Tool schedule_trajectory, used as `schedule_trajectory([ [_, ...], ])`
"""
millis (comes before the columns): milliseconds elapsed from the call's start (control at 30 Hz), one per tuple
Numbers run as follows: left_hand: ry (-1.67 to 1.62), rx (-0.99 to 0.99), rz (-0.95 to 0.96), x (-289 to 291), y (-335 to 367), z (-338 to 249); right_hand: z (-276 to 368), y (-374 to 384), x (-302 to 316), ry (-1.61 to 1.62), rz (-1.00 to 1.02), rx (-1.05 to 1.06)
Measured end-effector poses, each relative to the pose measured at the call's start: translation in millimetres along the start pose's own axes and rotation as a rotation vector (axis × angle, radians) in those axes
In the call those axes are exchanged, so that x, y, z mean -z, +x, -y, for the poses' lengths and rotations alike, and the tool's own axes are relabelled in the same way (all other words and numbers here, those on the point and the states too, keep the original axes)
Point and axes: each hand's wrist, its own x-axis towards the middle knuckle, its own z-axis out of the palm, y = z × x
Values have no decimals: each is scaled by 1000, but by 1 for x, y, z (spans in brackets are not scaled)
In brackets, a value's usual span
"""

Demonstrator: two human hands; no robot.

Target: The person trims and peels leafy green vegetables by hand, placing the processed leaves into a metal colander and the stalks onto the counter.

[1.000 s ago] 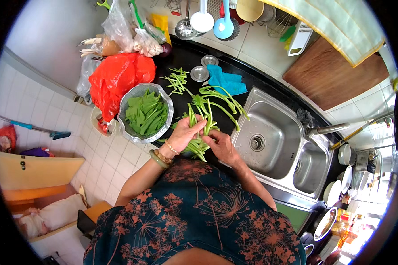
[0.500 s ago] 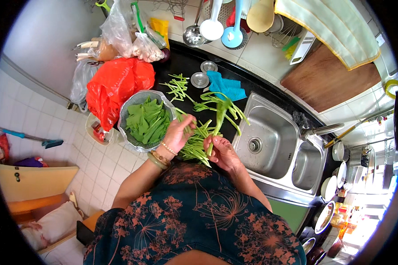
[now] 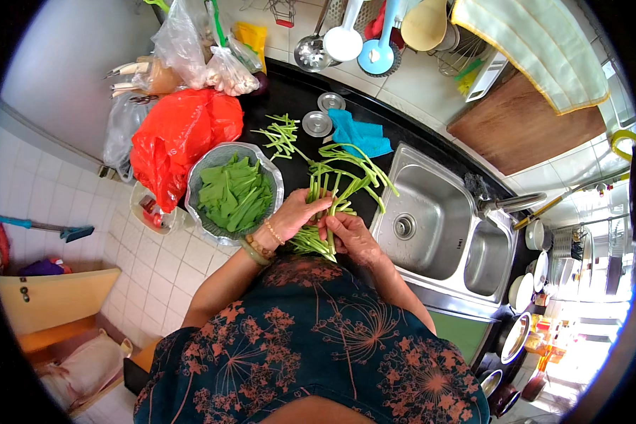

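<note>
Nearest: dark teal top with orange floral print [image 3: 332, 339], its front right at the loose pile of cut pale-green stalks [image 3: 308, 242] on the near counter edge. Hands just past that, almost touching. Right hand [image 3: 351, 237]: thumb and fingers pinched on a slim green stalk [image 3: 334, 206]. Left hand [image 3: 302, 215]: thumb and fingers narrowed around stems on the left; can't tell if it grips the same stalk or another. Key relation: held stalk sits in the gap between the hands, long axis roughly fore-aft, far end pointing away from the body; both hands about equally near. Left hand is the one nearer the scalloped silver-grey bowl [image 3: 219, 155] of flat green leaves [image 3: 237, 194], just left of it. Right hand is nearer the stainless double sink [image 3: 431, 233]. Farther: long curved green stems [image 3: 369, 168], short green stem pieces [image 3: 283, 134], crumpled blue cloth [image 3: 360, 134], two round metal strainers [image 3: 316, 124], all on black counter [image 3: 290, 99]. Vs half a second ago: left hand was apart, by the bowl's rim, fingers loose; now it's back alongside the right.
</note>
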Motion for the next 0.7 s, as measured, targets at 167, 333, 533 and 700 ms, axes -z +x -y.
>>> schedule_trajectory([
  [167,-50,-49,-33,2,1,4,-12,5,1,96,-102,19],
  [333,-440,-35,24,-2,9,22,-10,6,-4,201,-122,146],
  [533,-496,21,-64,-17,7,17,-3,-1,-8,51,-301,236],
  [700,-119,-235,-198,-30,2,8,-4,9,3,-278,-490,195],
])
